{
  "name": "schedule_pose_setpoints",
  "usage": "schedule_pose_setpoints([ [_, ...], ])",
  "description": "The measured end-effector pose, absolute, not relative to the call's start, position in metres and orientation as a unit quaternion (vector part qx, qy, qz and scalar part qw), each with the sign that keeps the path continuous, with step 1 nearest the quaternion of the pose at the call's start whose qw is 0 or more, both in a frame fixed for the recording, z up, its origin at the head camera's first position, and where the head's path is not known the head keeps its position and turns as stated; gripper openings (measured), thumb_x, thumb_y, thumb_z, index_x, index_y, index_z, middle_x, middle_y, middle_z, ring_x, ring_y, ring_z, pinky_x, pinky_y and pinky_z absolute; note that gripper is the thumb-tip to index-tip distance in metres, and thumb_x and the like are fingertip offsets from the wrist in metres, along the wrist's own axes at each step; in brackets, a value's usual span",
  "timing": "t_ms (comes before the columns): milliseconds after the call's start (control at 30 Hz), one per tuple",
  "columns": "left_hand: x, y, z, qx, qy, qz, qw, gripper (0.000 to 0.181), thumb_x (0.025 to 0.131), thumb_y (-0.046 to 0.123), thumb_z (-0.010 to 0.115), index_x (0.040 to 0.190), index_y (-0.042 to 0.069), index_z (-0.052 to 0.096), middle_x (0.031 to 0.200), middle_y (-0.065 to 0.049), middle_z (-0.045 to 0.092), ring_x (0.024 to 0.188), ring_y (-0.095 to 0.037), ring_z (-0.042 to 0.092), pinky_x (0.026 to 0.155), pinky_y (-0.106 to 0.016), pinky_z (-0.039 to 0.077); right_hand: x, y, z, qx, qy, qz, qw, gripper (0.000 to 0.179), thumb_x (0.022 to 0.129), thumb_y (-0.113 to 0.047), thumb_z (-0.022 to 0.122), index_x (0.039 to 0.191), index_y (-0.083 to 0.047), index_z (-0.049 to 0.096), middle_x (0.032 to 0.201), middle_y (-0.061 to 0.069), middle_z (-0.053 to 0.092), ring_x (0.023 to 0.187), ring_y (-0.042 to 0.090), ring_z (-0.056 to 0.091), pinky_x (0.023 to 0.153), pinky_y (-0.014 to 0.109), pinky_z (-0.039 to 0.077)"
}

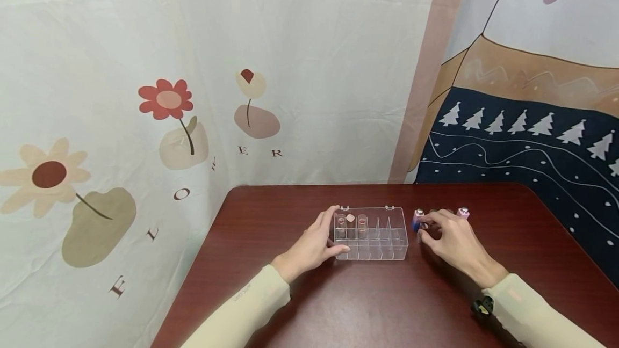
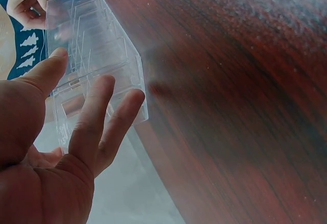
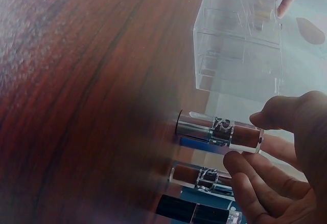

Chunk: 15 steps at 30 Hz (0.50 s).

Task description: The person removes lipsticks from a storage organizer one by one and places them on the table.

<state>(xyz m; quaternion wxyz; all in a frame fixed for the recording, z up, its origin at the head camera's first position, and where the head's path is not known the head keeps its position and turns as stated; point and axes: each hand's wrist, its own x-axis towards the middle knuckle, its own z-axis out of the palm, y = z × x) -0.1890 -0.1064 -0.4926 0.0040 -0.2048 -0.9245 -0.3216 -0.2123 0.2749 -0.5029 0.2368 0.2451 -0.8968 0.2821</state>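
Note:
A clear plastic divided box (image 1: 371, 252) stands on the table, with three lipstick tubes (image 1: 362, 225) in its back row at the left. My left hand (image 1: 309, 243) rests against the box's left end, fingers spread and fairly straight, thumb at the front. To the right of the box, my right hand (image 1: 456, 240) pinches the top of a clear-and-silver lipstick tube (image 3: 222, 131) between thumb and finger. That tube is upright, its base at or close to the tabletop. Beside it stand another silver-banded tube (image 3: 204, 177) and a black tube (image 3: 191, 209).
Two pink-sided tubes, one left (image 1: 418, 212) and one right (image 1: 463, 212) of the right hand, stand near the table's back. Other tubes are partly hidden behind that hand. The dark red table (image 1: 348, 294) meets a printed cloth (image 1: 309, 69) behind.

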Motion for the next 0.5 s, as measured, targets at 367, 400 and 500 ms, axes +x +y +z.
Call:
schedule_pose_setpoints([
  [367,-0.189,-0.1066,-0.4928,-0.211,-0.925,-0.316,0.008,0.106,0.102,0.035,0.094,0.179,0.008,0.027,0.164,-0.024,0.056,0.09,-0.01,0.082,0.089,-0.035,0.069,-0.2126,0.2754,-0.5007,0.245,-0.894,0.278,0.251,0.034,0.084,-0.002,0.1,0.114,-0.01,0.087,0.102,0.004,0.081,0.08,0.014,0.078,0.071,0.032,0.068],
  [400,-0.189,-0.1066,-0.4929,-0.212,-0.925,-0.316,0.009,0.106,0.102,0.034,0.094,0.179,0.008,0.027,0.164,-0.024,0.056,0.09,-0.011,0.082,0.089,-0.035,0.069,-0.2126,0.2754,-0.5002,0.244,-0.895,0.275,0.252,0.033,0.084,-0.003,0.099,0.114,-0.01,0.087,0.102,0.004,0.081,0.08,0.014,0.078,0.071,0.029,0.066],
  [500,-0.189,-0.1067,-0.4928,-0.212,-0.925,-0.315,0.011,0.106,0.102,0.034,0.095,0.179,0.007,0.027,0.165,-0.024,0.055,0.089,-0.01,0.081,0.087,-0.034,0.068,-0.2125,0.2755,-0.4983,0.241,-0.898,0.268,0.253,0.03,0.086,-0.005,0.098,0.113,-0.012,0.087,0.101,0.003,0.08,0.081,0.014,0.077,0.07,0.026,0.063],
])
